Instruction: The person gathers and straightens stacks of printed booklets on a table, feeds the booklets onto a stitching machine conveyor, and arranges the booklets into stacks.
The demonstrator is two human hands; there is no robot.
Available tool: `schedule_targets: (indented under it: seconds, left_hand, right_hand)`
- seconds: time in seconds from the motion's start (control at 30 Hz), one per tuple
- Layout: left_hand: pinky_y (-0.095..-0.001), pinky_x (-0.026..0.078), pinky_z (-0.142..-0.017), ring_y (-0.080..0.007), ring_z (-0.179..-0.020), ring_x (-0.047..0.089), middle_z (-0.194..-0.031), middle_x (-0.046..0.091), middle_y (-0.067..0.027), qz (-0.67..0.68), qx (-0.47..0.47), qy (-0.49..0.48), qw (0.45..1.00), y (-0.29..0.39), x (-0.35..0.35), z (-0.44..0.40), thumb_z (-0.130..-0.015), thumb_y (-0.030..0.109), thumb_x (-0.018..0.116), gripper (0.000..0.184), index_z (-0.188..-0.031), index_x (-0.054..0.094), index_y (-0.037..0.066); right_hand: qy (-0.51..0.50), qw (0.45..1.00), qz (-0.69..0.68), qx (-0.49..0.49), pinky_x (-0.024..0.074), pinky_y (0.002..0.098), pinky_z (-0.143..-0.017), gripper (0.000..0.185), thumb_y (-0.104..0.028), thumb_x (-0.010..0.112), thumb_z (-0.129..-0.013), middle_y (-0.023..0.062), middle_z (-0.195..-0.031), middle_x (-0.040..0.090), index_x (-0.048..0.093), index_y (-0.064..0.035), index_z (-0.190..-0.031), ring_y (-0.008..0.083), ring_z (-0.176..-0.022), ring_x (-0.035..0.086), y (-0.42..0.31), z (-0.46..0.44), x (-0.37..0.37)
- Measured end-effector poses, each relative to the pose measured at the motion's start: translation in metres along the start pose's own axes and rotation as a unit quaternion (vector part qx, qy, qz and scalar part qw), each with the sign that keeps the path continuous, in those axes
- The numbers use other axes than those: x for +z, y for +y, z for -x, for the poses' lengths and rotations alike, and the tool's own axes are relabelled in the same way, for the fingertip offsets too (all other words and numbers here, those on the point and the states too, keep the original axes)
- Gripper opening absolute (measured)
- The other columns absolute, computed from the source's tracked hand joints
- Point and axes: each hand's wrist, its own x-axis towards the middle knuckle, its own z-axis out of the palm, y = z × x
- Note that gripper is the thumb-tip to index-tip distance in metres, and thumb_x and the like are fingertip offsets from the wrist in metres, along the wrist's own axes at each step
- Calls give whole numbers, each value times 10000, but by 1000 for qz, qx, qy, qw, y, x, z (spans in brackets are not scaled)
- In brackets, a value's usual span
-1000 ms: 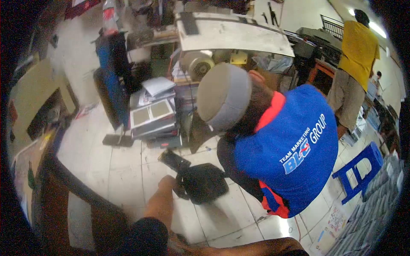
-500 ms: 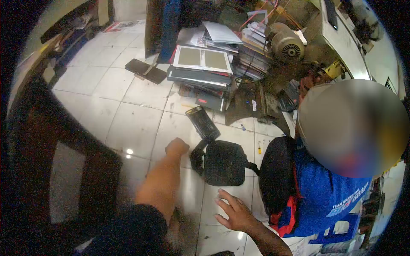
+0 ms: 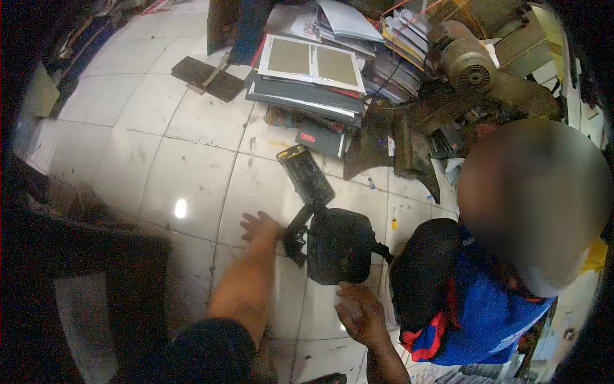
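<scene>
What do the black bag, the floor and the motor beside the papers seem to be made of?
Black bag: probably synthetic fabric, matte, with soft rounded edges and flexible straps.
Floor: likely glazed ceramic tile, pale and glossy, given its joint grid and bright reflection.
Motor: apparently dull metal, judging by its rigid housing; the slotted end cover might be plastic.

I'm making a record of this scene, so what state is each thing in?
Black bag: lying on the floor; zipped or not, unclear
Yellow-ended black case: lying flat
Stack of papers: piled unevenly
Motor: running or stopped, cannot tell
Left hand: open, fingers spread
Right hand: fingers loosely bent, near the bag
</scene>
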Motion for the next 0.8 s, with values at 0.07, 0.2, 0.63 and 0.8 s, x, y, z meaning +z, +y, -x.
schedule_targets:
  seconds: [0.07, 0.2, 0.63, 0.8]
  left_hand:
    - [-610, 229, -1079, -428, -1414, 52, -1545, -33, -217, 4, -4, -4, 1000, 0, -2, 6, -703, 540, 722, 1069, -1495, 142, 117]
    - [-623, 234, -1070, -435, -1410, 71, -1543, -37, -223, -45, 27, 30, 998, 0, 25, -25, -706, 569, 708, 1070, -1495, 142, 119]
    - [-563, 289, -1064, -351, -1391, 212, -1536, 112, -179, -45, 28, 12, 998, 1, 3, -15, -828, 485, 568, 801, -1469, 229, 144]
    - [-518, 362, -1031, -422, -1285, 379, -1426, 270, -245, -37, 74, 63, 995, -8, 14, -31, -734, 523, 664, 856, -1400, 317, 113]
  right_hand:
    - [7, 1000, 3, 16, 482, 397, -869, 443, -77, 713, -778, 123, -1046, 655, 542, -55, -1186, 306, -998, 624, -6, -8, -5]
    - [133, 990, -12, -41, 484, 404, -857, 583, -63, 631, -821, 205, -1029, 627, 382, -31, -1347, 302, -1004, 621, 5, -8, -17]
    - [660, 699, -68, -265, 462, 444, -866, 648, -287, 611, -856, 238, -1091, 588, 278, -40, -1354, 312, -868, 611, -40, 90, -148]
    - [692, 643, -63, -321, 472, 469, -835, 782, -359, 583, -880, 284, -1118, 554, 153, -22, -1440, 325, -813, 604, -37, 121, -154]
